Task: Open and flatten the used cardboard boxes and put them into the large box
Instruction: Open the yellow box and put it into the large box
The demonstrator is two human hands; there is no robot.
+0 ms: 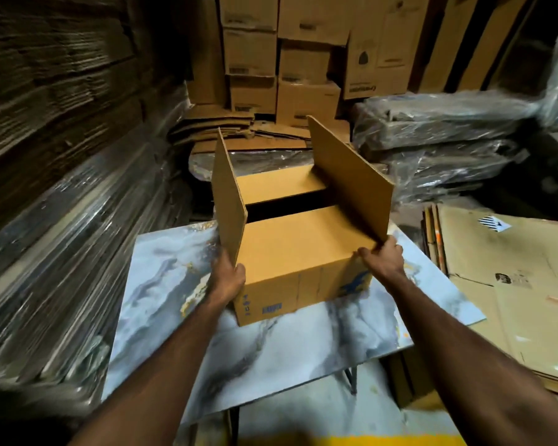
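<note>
Overall light: dim, warm indoor light; the room's edges sink to near black.
Brightest area: the cardboard box and the marbled table top, lit from above and in front.
Shadows: a dark gap between the box's inner flaps; deep shade at the right, behind the plastic-wrapped bundles.
Glare: soft highlights on the plastic wrap at the left and on the bundles at the right.
Blur: motion smear on the left stacks and the upper right corner; the box's print is unreadable.
Distortion: wide-angle bending; the forearms stretch toward the lower corners and the stacked boxes lean.
</note>
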